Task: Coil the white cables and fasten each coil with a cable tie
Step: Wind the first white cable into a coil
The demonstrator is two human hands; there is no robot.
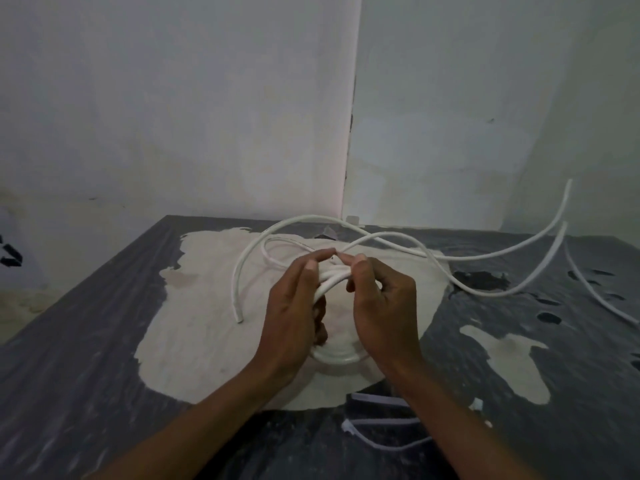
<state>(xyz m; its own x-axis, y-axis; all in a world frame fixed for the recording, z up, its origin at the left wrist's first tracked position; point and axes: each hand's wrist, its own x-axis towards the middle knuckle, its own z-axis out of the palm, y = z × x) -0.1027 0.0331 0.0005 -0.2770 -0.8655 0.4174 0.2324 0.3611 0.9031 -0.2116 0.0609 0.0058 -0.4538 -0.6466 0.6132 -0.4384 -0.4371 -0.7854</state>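
Above the middle of the table, both hands hold a small coil of white cable [333, 279]. My left hand [294, 313] grips the bundled strands with curled fingers. My right hand [382, 306] pinches the bundle from the right, thumb and forefinger at its top. The coil's lower loop [334, 356] shows between my wrists. Loose white cable lengths [485, 258] arc away over the table to the left and far right. Several white cable ties [377, 422] lie at the near edge, partly hidden by my right forearm.
The table [104, 341] has a dark, worn top with large pale patches where the covering has peeled. It stands in a corner of white walls [450, 116]. One loose cable end [239, 318] rests left of my hands.
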